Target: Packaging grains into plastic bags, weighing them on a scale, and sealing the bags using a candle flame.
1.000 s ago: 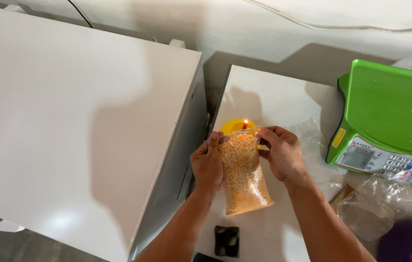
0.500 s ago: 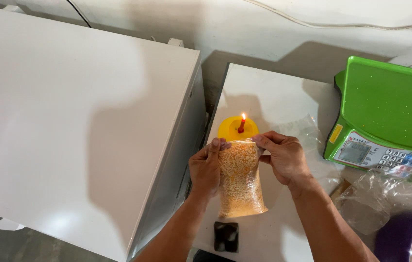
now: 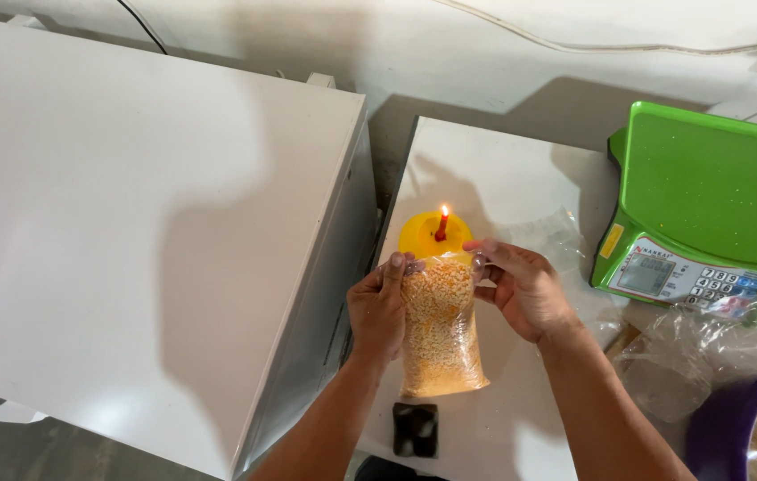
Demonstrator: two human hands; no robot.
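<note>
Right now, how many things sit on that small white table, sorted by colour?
Yellow: 2, the candle holder and the bag of grain held by the left hand and right hand
Green: 1, the scale
Black: 1, a small block
Clear: 1, empty bags
Total: 5

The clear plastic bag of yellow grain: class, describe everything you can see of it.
The clear plastic bag is a slim, soft pouch packed almost full with small yellow-orange grains. It stands lengthwise over the white table. The left hand and right hand pinch its top corners, just below a lit candle.
</note>
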